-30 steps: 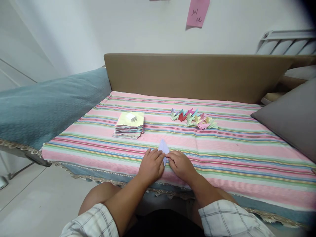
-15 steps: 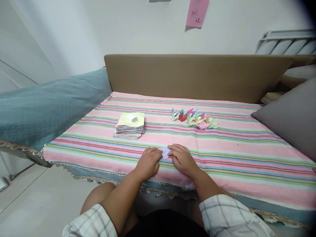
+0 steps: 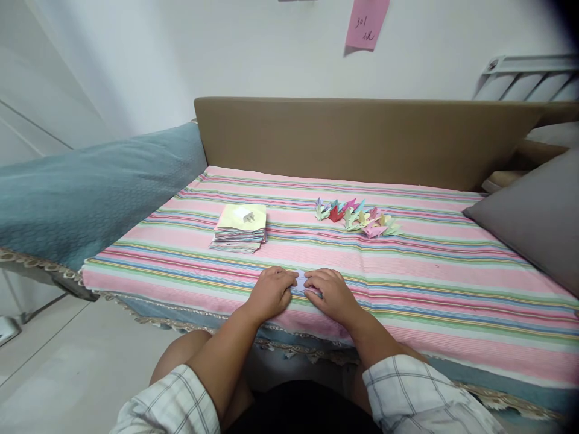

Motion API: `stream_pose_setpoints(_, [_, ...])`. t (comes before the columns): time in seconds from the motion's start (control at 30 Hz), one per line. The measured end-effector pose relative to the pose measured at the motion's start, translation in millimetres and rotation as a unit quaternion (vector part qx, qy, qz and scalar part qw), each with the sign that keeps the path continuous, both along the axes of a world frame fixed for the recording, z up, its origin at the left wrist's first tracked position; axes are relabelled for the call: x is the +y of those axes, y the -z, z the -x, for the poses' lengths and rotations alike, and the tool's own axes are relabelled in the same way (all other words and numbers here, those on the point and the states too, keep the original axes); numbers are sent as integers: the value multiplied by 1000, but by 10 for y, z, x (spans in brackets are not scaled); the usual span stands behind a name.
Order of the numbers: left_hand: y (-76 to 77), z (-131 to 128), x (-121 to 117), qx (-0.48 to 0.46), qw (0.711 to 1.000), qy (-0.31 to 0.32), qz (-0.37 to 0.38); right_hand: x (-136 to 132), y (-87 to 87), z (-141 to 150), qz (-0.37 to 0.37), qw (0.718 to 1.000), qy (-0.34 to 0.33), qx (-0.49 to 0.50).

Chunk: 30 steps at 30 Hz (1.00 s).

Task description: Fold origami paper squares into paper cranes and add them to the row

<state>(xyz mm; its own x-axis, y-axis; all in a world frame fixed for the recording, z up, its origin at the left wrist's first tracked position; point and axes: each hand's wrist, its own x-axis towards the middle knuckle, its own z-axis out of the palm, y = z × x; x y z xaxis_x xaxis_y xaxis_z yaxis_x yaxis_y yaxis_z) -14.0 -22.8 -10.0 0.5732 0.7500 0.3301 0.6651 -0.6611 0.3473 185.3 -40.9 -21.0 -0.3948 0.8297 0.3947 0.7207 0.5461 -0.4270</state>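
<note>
A small pale lilac folded paper (image 3: 300,282) lies on the striped cloth (image 3: 452,265) near its front edge. My left hand (image 3: 270,293) and my right hand (image 3: 332,294) sit on either side of it, fingers curled and pressing it down, so most of it is hidden. Beyond my left hand stands a stack of coloured paper squares (image 3: 239,227) with a yellow sheet on top. A cluster of several folded paper cranes (image 3: 357,217) in mixed colours lies further back to the right.
A brown padded backrest (image 3: 362,135) closes the far side. A teal blanket (image 3: 90,193) covers the left arm. A grey cushion (image 3: 534,220) leans at the right. A pink note (image 3: 366,24) hangs on the wall.
The upright lilac point that stuck out beyond my fingers a second ago has been folded down flat. Both hands have closed in over the paper.
</note>
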Motion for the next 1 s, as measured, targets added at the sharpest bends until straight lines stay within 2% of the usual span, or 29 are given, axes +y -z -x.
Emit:
stream_pose_setpoints(0.5, [-20, -26, 31, -13, 999, -18, 40, 46, 51, 13, 10, 1000, 18, -13])
stream_pose_setpoints(1.0, [41, -28, 60, -15, 999, -38, -1, 78, -27, 138, 66, 993, 97, 15])
